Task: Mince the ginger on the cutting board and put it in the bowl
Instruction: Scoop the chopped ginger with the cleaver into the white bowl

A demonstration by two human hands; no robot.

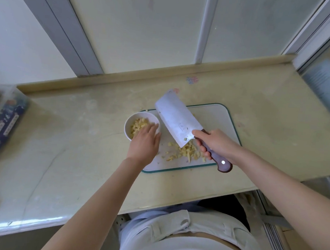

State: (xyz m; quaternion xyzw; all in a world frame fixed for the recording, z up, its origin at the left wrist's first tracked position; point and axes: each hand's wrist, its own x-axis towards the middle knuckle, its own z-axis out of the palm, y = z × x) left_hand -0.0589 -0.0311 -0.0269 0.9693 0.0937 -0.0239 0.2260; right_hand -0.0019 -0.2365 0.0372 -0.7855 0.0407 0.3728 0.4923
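Over bowl point(132, 117), left hand point(145, 143) hides near rim & some minced ginger point(139, 125), grip spread flat. Right hand point(216, 145) grip wrapped round cleaver point(177, 120) handle, blade tilted over cutting board point(221, 119); more bits by its heel. Blurred packet point(4, 123) at surface point(78, 142) left, cut off.

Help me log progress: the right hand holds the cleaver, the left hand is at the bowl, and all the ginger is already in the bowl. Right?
Not all. The head view shows some ginger in the bowl, but a pile lies on the cutting board beside the cleaver. The right hand holds the cleaver and the left hand is at the bowl, as you say.
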